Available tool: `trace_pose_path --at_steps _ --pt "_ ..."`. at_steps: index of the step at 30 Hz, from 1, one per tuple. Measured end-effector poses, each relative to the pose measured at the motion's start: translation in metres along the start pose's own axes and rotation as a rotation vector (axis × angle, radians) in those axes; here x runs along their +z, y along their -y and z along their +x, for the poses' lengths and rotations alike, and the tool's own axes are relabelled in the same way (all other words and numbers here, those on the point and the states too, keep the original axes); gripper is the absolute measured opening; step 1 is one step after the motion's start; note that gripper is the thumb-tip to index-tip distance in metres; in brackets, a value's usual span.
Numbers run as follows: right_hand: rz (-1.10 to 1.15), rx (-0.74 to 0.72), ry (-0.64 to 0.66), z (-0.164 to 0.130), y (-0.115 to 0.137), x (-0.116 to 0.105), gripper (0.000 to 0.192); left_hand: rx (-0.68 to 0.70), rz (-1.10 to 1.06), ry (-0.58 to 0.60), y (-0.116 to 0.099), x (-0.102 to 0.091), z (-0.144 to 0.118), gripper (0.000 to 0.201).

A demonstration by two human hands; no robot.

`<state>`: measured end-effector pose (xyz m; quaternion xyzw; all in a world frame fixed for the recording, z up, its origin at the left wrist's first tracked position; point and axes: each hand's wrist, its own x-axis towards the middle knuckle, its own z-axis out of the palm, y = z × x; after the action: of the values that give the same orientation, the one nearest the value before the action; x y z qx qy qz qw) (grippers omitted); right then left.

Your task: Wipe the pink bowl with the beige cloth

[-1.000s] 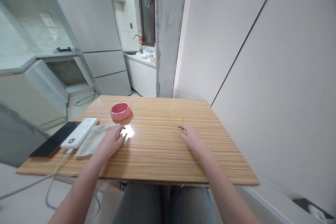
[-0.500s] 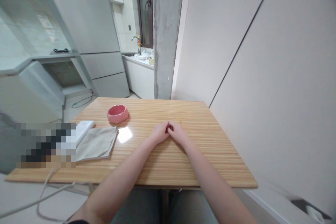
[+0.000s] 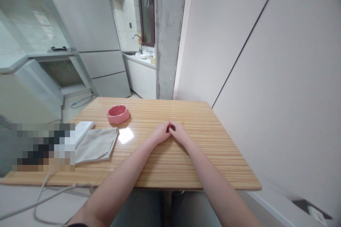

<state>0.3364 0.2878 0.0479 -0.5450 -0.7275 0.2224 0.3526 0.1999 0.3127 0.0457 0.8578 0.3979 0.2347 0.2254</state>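
My left hand (image 3: 159,133) and my right hand (image 3: 180,133) rest together on the middle of the wooden table (image 3: 202,156), fingertips touching each other. Both hands hold nothing and their fingers are curled. A folded grey cloth (image 3: 97,144) lies flat on the table to the left of my left hand, apart from it. Behind the cloth stands a small pink bowl (image 3: 118,114).
A white power bank (image 3: 83,129) lies left of the cloth, next to a blurred patch, with a white cable (image 3: 42,198) hanging off the table edge. A wall runs close along the table's right side. A fridge, a concrete pillar and a kitchen counter stand behind.
My left hand left the cloth and moved right to meet my right hand at the table's middle. Over the last half second the hands stayed nearly still.
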Motion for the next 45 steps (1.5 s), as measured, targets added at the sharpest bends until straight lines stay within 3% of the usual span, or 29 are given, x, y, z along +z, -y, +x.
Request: trace_pose_path --at_steps 3,6,7,8,10,12,14,16,25,29,35,39,45 --pt "0.003 -0.01 0.008 0.0 0.0 0.0 0.014 0.002 -0.004 0.027 -0.002 -0.004 0.002 0.016" --pt "0.015 0.003 -0.028 -0.001 0.0 0.0 0.02 0.057 0.035 0.01 0.004 -0.031 0.001 0.024" --pt "0.021 0.015 -0.048 -0.001 0.0 -0.001 0.025 0.054 0.088 -0.072 0.01 -0.046 -0.002 0.028" --pt "0.026 0.025 -0.07 -0.001 0.0 -0.001 0.03 -0.017 0.161 -0.241 0.016 -0.062 -0.006 0.028" --pt "0.031 0.027 -0.104 -0.002 -0.001 -0.001 0.037 -0.272 0.305 -0.605 0.032 -0.093 -0.017 0.028" --pt "0.029 0.014 -0.116 -0.002 -0.001 -0.001 0.038 -0.494 0.425 -0.745 0.048 -0.114 -0.029 0.031" --pt "0.031 0.015 -0.114 -0.002 -0.002 -0.001 0.037 -0.657 0.495 -0.704 0.06 -0.122 -0.037 0.032" --pt "0.034 0.021 -0.1 -0.001 -0.003 -0.001 0.036 -0.726 0.558 -0.638 0.068 -0.12 -0.04 0.03" --pt "0.038 0.049 -0.112 -0.001 -0.003 -0.003 0.033 -0.601 0.602 -0.627 0.071 -0.109 -0.032 0.023" --pt "0.071 0.074 -0.256 0.003 -0.008 -0.004 0.036 -0.408 0.524 -0.508 0.049 -0.097 -0.019 0.019" --pt "0.282 0.155 -0.458 0.01 -0.018 -0.006 0.045 0.017 0.357 -0.235 0.0 -0.057 -0.002 0.009" --pt "0.421 0.21 -0.467 0.013 -0.02 -0.004 0.046 0.159 0.289 -0.17 -0.016 -0.039 -0.004 0.01" --pt "0.427 0.186 -0.354 0.011 -0.013 -0.007 0.031 0.252 0.207 -0.079 -0.023 -0.032 -0.009 0.009"
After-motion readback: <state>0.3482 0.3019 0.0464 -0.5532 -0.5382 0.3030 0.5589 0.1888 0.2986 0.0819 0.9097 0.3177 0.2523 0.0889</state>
